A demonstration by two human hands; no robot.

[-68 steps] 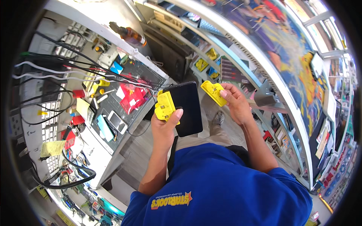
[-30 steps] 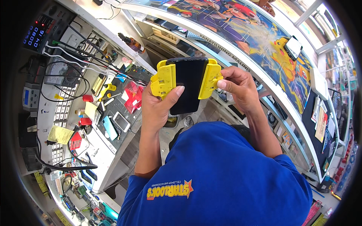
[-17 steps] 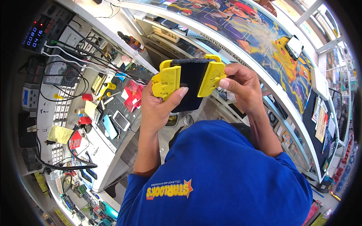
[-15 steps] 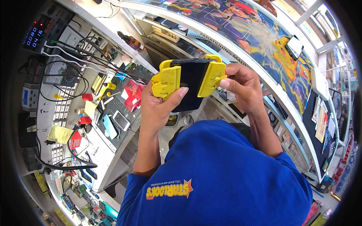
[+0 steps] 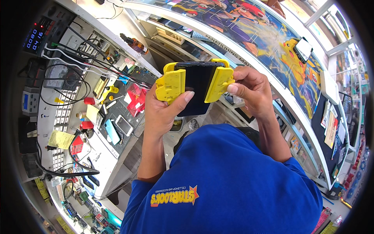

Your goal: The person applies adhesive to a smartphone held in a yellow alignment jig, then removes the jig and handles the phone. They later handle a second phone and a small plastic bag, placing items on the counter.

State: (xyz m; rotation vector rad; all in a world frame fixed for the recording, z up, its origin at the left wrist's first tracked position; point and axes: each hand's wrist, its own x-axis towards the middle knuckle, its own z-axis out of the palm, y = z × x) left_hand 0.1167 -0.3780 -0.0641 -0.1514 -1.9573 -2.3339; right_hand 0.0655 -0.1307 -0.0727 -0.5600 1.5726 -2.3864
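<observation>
A dark phone (image 5: 197, 87) is held up in front of my blue shirt, gripped at its two long sides by yellow plastic clamps. My left hand (image 5: 159, 113) closes around the left clamp (image 5: 170, 85), its thumb reaching toward the phone's black face. On the other side, my right hand (image 5: 254, 91) pinches the outer edge of the right clamp (image 5: 218, 85) between thumb and bent fingers. The fingers behind the left clamp are hidden, as is the back of the phone.
At left, a cluttered workbench holds a white-framed phone (image 5: 124, 125), a light blue phone case (image 5: 112, 132), red plastic packets (image 5: 135, 99), cables and a power supply (image 5: 39, 33) with lit digits. To the right, a curved glass counter carries a printed mat (image 5: 269, 46) and another phone (image 5: 303, 50).
Both hands keep their hold on the clamped phone, with barely any movement. The workbench and counter have shifted very slightly in the picture.
</observation>
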